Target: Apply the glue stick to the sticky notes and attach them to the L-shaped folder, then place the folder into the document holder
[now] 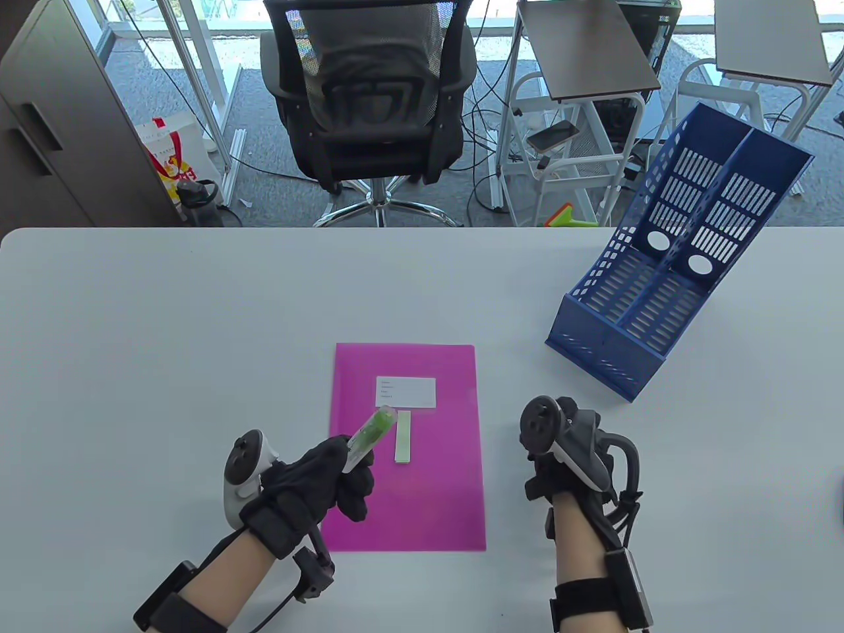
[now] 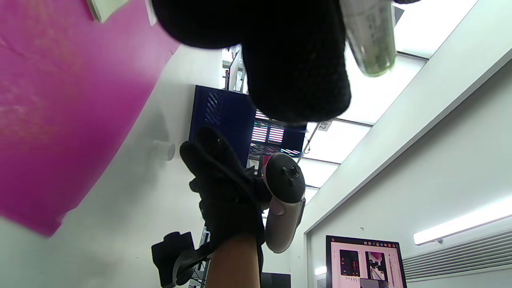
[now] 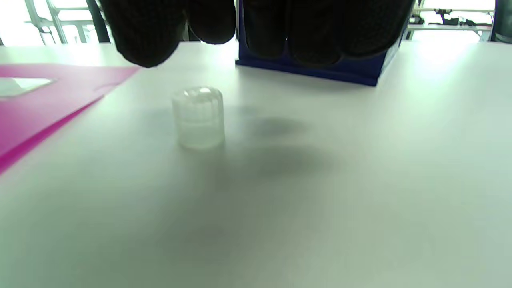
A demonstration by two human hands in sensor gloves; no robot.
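Table view shows the left hand (image 1: 316, 481) gripping the glue stick (image 1: 370, 436), its tip raised over the pink L-shaped folder (image 1: 409, 501) near the table's front edge, probably ready for the pale sticky note (image 1: 403, 445) lying there. Its clear cap (image 3: 198, 117) stands aside on the table (so it stays clean), below the right hand (image 1: 560, 455), relaxed and holding nothing. The blue document holder (image 1: 666, 264) waits at the far right.

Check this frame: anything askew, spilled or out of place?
Nothing spilled or damaged. The glue stick is uncapped in the left hand; its clear cap stands alone on the table by the right hand. The blue document holder sits angled to the table edge.
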